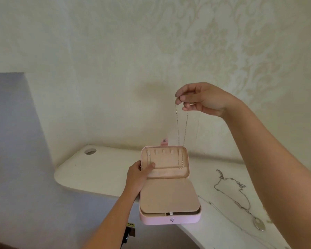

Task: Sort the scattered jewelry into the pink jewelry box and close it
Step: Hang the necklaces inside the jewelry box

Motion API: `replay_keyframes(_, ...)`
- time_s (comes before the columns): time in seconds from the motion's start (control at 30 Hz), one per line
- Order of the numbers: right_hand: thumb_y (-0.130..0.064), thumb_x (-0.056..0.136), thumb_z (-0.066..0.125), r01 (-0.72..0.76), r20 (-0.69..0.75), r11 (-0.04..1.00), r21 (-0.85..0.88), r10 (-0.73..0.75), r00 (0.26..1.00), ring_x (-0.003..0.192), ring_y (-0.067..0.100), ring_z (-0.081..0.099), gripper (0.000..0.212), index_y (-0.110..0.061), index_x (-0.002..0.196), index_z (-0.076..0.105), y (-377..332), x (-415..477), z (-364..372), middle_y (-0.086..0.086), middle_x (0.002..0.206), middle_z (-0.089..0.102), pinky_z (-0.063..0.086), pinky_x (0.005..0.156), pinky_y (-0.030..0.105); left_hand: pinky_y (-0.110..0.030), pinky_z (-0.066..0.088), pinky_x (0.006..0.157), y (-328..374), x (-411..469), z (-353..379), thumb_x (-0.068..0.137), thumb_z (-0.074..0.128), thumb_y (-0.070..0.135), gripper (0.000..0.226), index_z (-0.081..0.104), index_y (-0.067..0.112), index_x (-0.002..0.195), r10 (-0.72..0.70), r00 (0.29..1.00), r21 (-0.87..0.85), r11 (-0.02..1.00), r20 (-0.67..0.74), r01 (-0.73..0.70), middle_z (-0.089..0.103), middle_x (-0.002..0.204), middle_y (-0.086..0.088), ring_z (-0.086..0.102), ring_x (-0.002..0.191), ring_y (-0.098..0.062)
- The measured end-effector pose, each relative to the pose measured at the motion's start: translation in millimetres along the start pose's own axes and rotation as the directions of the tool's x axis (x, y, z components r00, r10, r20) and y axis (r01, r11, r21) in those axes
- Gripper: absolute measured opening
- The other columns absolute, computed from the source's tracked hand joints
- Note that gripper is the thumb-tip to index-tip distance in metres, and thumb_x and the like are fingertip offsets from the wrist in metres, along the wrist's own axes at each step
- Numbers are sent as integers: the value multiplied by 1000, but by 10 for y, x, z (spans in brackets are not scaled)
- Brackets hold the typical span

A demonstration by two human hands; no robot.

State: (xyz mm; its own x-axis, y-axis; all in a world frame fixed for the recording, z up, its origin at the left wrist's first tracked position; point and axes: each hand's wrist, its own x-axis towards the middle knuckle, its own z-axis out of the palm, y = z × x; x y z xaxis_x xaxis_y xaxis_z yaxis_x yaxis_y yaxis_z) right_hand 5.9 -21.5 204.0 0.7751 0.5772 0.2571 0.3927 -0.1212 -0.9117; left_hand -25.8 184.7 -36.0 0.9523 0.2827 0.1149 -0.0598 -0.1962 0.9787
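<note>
One pinched necklace (177, 123), right grip (201, 98); lid (167, 164), left grip (136, 178)

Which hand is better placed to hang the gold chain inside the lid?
Right. The right hand pinches the gold chain, which dangles over the open lid; the left hand grips the lid's left edge, steadying it.

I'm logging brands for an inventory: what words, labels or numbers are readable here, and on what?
Yellow label on the dark object under the shelf: black characters, too blurred to read.
Pink jewelry box: no writing visible.
No other text shows.
</note>
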Motion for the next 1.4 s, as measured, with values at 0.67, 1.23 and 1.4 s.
replay_keyframes(0.67,8,89,52,23,35,999,39,-24,999,75,13,66,17,-4,91,63,227,453,316,9,87,67,54,71,19,-25,47,62,-51,52,-6,86,66,30,21,67,10,88,7,1000,19,1000,-11,-7,69,85,-9,63,73,-17)
replay_keyframes(1.23,6,85,60,4,-7,1000,29,-4,1000,80,15,67,19,-7,98,64,469,452,406,8,90,69,54,81,24,-28,47,65,-62,71,4,89,60,33,25,67,9,90,18,1000,30,999,-26,-17,69,85,-8,64,77,-20)
replay_keyframes(1.4,2,83,66,-10,-34,1000,-15,9,999,81,15,66,16,-7,95,66,550,425,430,8,89,70,53,83,26,-35,49,70,-71,76,4,92,56,32,29,66,5,90,13,999,28,1000,-30,-13,68,86,-12,63,80,-24)
